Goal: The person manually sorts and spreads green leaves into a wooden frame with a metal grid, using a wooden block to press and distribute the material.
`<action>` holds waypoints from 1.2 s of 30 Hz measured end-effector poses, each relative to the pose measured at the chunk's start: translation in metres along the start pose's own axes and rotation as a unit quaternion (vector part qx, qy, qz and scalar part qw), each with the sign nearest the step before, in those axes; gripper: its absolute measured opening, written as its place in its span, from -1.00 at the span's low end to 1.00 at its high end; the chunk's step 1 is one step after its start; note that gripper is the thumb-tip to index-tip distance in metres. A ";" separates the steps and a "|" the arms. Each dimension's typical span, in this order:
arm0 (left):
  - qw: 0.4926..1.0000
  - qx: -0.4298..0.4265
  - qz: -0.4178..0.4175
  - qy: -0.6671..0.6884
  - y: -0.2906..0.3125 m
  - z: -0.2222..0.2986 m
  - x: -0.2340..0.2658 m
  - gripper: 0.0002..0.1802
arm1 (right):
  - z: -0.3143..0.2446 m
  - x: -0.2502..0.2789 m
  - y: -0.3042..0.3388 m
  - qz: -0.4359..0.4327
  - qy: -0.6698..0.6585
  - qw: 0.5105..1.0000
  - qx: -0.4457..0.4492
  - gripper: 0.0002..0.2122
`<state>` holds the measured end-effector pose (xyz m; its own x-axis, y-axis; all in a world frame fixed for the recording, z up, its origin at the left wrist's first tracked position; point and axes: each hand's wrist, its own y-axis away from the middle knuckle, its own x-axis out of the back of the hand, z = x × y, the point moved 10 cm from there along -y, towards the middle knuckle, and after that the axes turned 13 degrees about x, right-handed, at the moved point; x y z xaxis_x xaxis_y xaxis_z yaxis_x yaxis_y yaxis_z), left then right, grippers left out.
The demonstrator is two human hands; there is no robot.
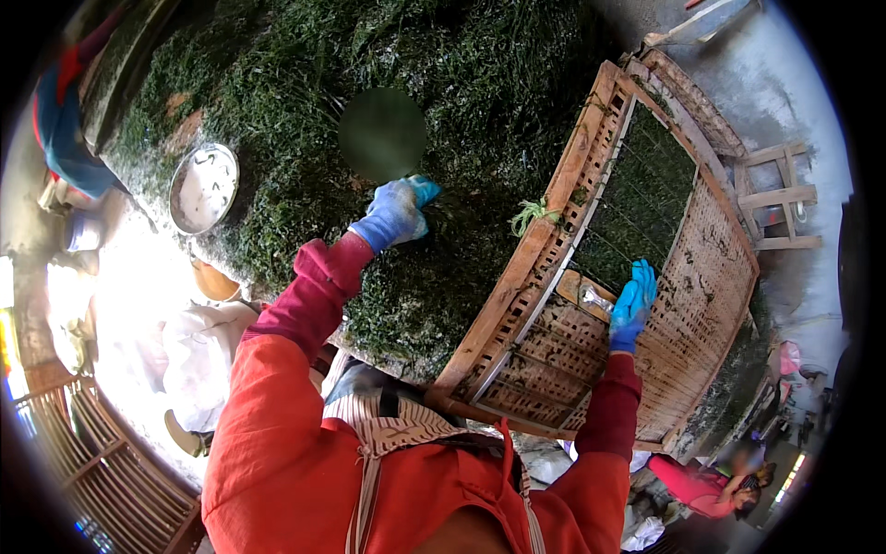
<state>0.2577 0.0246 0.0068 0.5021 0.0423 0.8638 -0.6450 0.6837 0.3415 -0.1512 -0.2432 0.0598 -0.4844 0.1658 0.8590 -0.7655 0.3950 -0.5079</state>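
Observation:
My left hand (397, 215), in a blue glove, is at the big heap of dark green tea leaves or similar leafy matter (305, 166). Its fingers look curled, and what they hold, if anything, is hidden. To the right, my right hand (633, 307), also blue-gloved, has its fingers stretched out over a woven bamboo tray (692, 323). Part of that tray bears a flat layer of green leaves (637, 198) inside a thin pale frame. Beside my right hand a small wooden board (577, 289) with a shiny metal piece lies at the layer's near edge.
A round metal basin (205, 189) stands at the heap's left. A wooden rail (544, 231) runs along the tray's left side. Beyond the tray is a wooden stool (780, 196). Other people (69, 138) are at the far left and lower right; a slatted rack (92, 462) is lower left.

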 end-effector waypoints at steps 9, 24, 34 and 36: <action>0.889 -0.104 -0.019 0.446 -0.070 -0.039 0.018 -0.51 | -0.146 0.022 -0.102 -0.022 -0.192 0.981 0.014 -0.22; 0.920 -0.001 0.065 0.386 -0.058 -0.157 -0.018 -0.12 | -0.331 -0.052 -0.248 -0.235 -0.675 0.689 -0.124 -0.73; 0.991 0.065 -0.110 -0.033 -0.049 -0.056 -0.092 -0.07 | -0.270 0.123 -0.378 0.018 -0.797 0.596 0.098 -0.73; 0.935 0.160 -0.077 0.307 -0.043 -0.083 -0.061 -0.34 | -0.253 0.065 -0.336 0.010 -0.789 0.613 0.021 -0.72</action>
<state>0.3024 0.0533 -0.0913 0.7763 0.4385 0.4529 -0.6274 0.4671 0.6231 0.1821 -0.1370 0.3023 -0.2741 -0.9250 -0.2633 -0.7473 0.3772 -0.5470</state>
